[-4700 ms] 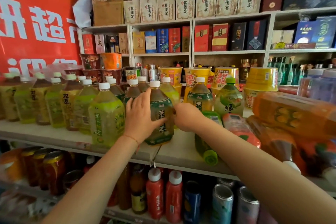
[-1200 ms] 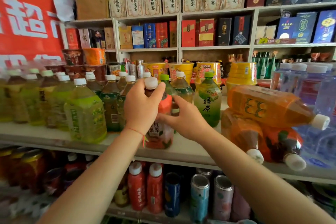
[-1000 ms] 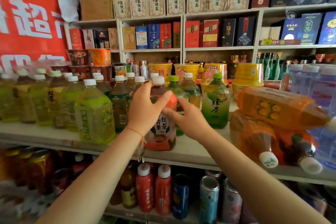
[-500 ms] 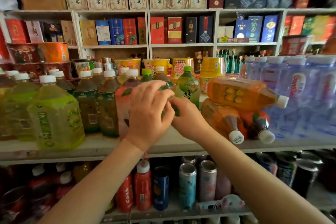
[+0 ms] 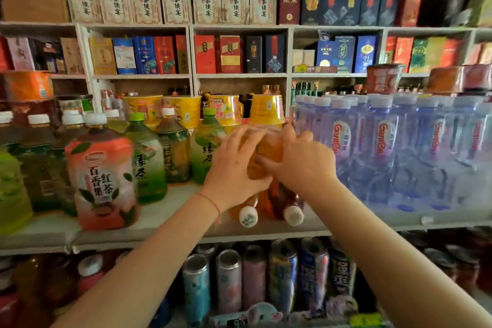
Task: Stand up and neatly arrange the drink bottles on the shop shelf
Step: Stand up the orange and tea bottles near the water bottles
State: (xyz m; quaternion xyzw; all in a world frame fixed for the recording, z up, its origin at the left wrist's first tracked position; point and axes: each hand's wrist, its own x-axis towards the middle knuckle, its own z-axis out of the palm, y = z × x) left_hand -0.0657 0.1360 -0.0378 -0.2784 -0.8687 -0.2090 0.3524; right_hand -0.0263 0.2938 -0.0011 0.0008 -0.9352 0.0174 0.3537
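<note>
Lower shelf, nearest: a row of upright cans [image 5: 229, 281], at least five with tops or sides legible, the ends of the row lost in blur.

Main shelf [image 5: 170, 214], front edge: two bottles lying on their sides [image 5: 279, 202], white caps pointing outward (one amber, one darker red-brown), touching each other.

Stacked on that pair: one orange drink bottle [image 5: 269, 150], clear plastic, amber-orange liquid, lying across them; its cap end was hidden. The left hand [image 5: 234, 170] had its fingers curled over the bottle's left side; the right hand [image 5: 300, 165] was wrapped round its right side, so both held it.

Left of the hands, front: one pink-orange red tea bottle [image 5: 102, 176], upright, white cap, fruit and leaf print.

Behind it: three green tea bottles [image 5: 207, 149] upright in a loose row, two with green caps and one with a white cap.

Right: a block of water bottles [image 5: 383, 146], pale blue caps, red-lettered labels, too many and too blurred to count.

Farther back: yellow noodle tubs [image 5: 183, 109], four visible.

Rear wall: boxed goods [image 5: 229, 54] on white shelving.
</note>
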